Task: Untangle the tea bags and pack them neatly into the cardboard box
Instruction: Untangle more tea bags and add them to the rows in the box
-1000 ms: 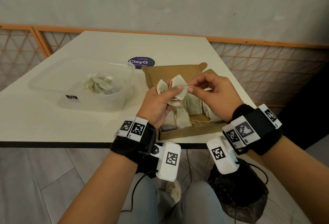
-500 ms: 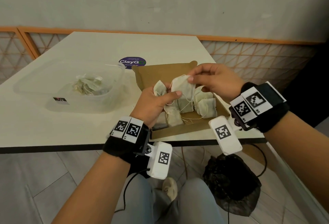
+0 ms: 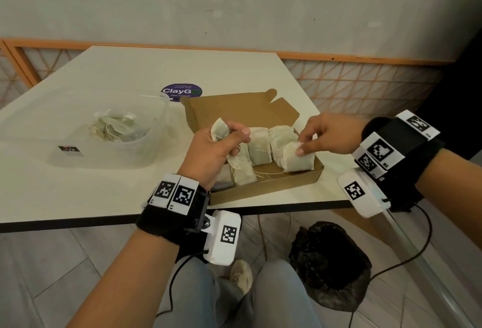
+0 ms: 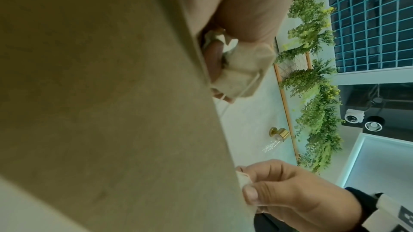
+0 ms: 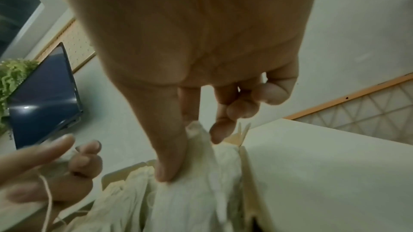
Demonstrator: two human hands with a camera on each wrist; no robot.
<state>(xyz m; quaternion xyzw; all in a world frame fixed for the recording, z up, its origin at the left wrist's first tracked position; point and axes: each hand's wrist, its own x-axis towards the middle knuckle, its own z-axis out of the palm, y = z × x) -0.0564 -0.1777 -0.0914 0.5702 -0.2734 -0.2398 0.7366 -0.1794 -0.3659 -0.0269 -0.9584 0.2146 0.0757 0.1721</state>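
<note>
head view is showing a clear tub point(image 3: 109, 145) with tangled tea bags point(image 3: 112, 127) sitting on the left of the table point(image 3: 78, 192). next, the left hand point(image 3: 208, 155) is curling tight around a few tea bags point(image 3: 220, 129) over the cardboard box point(image 3: 266, 187). on the right, the right hand point(image 3: 328, 134) is pinching one tea bag point(image 3: 297, 159) standing in the box's right end.

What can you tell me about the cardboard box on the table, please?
The cardboard box is a shallow brown tray of plain card with its hinged lid folded open at the back, tuck tab upward. It lies flat near the table's front edge, right of the clear plastic container. Pale tea bags fill it in rows, strings loose at the front. The right hand pinches the rightmost bag; the left hand grips another bag above it.
</note>
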